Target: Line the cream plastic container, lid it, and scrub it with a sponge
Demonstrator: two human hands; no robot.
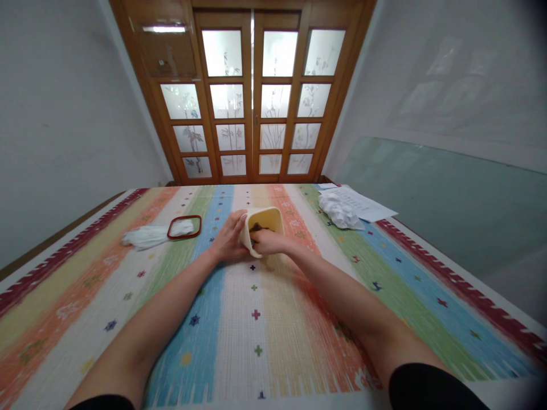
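A cream-coloured container (277, 219) with rounded corners lies tilted on the table, its mouth turned toward me. Its left side is gripped by my left hand (231, 236), with the fingers wrapped around the outer wall. My right hand (267, 241) reaches into the mouth, fingers curled against dark brown contents (258, 227). What those fingers hold, if anything, is hidden. To the left lies a dark red rounded frame (200, 226), perhaps a lid rim, over part of a crumpled white bag or cloth (147, 236).
A striped, patterned tablecloth (239, 353) covers the table. At the far right, a crumpled white bundle (339, 210) rests beside printed paper sheets (370, 205). Wooden doors with frosted panes (233, 99) stand beyond the table, and a pale glass panel (427, 188) leans on the right wall.
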